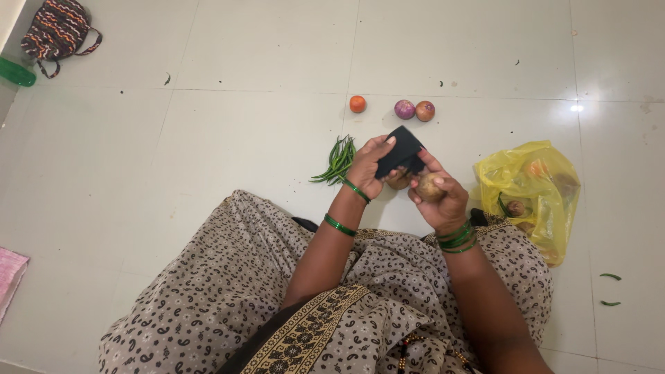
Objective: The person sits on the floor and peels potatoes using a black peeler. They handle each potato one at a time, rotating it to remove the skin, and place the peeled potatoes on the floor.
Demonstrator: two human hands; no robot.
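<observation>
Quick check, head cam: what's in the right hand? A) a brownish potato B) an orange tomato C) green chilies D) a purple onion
A: the right hand grips a brownish potato, while the left hand holds a black flat object; the green chilies, orange tomato and purple onion lie on the floor.

On the floor [208, 138]: chillies [337, 161] left of the hands, tomato [357, 104] and two onions [414, 109] beyond them, farther off. Bag [530, 190] of vegetables at right. Two stray chillies [609, 289] near right. Patterned bag [57, 31] far left.
</observation>
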